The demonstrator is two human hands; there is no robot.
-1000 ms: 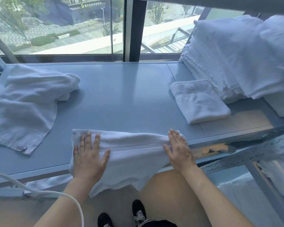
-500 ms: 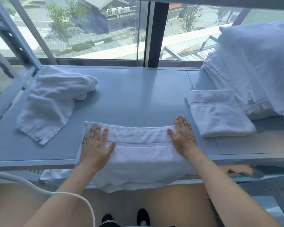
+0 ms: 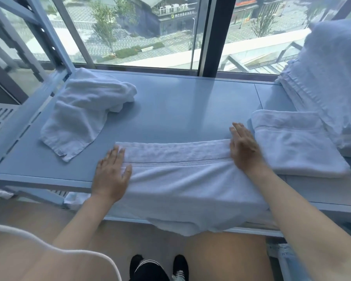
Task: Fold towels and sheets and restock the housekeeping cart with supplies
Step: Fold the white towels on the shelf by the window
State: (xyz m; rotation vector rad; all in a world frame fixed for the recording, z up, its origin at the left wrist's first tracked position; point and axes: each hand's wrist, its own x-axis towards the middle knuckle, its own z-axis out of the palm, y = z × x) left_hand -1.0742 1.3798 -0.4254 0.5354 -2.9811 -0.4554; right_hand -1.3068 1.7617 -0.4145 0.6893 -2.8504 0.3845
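A white towel (image 3: 178, 175) lies folded across the front edge of the blue-grey shelf (image 3: 180, 110), its lower part hanging over the edge. My left hand (image 3: 111, 173) presses flat on the towel's left end with straight fingers. My right hand (image 3: 243, 149) presses flat on the towel's right end, fingers straight and slightly blurred. A crumpled white towel (image 3: 85, 110) lies at the left of the shelf. A neatly folded white towel (image 3: 294, 142) lies at the right.
A tall stack of folded white linen (image 3: 332, 82) stands at the far right against the window. The rack's blue metal upright (image 3: 43, 27) rises at the left. A white cable (image 3: 49, 246) crosses the lower left. My shoes (image 3: 158, 266) show on the floor below.
My hands have slid apart along the towel, from near its middle to its two ends. The camera has turned left and tilted up, showing more of the window and rack upright.
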